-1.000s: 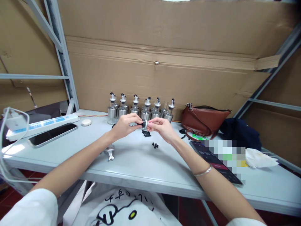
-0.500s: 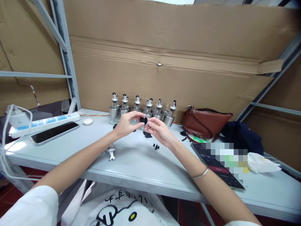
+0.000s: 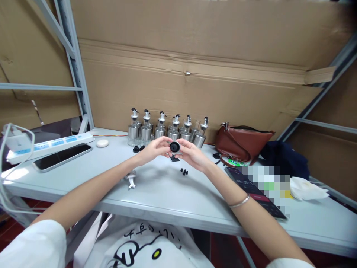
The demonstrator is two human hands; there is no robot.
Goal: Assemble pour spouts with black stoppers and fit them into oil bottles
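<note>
Between both hands is a round black stopper [image 3: 174, 147], its circular face turned toward me. My left hand [image 3: 156, 149] pinches it from the left, and my right hand [image 3: 192, 153] grips its right edge with fingers and thumb. Below the hands lie black strip-like pieces [image 3: 174, 159] and several tiny black caps [image 3: 184, 171]. Left of them rests a silvery-white pourer spout [image 3: 131, 180], partly behind my left forearm. More black stoppers [image 3: 136, 149] sit just behind my left wrist.
A row of glass-and-steel oil bottles [image 3: 145, 131] with pourer tops stands at the back. To the right are a brown handbag [image 3: 242, 143], a tablet [image 3: 251, 190] and a white tissue [image 3: 308, 188]. Leftward lie a phone [image 3: 64, 157], a power strip [image 3: 52, 147] and a white disc [image 3: 102, 143].
The black stopper has been turned so its round face points toward me. Both hands have shifted slightly, still gripping it.
</note>
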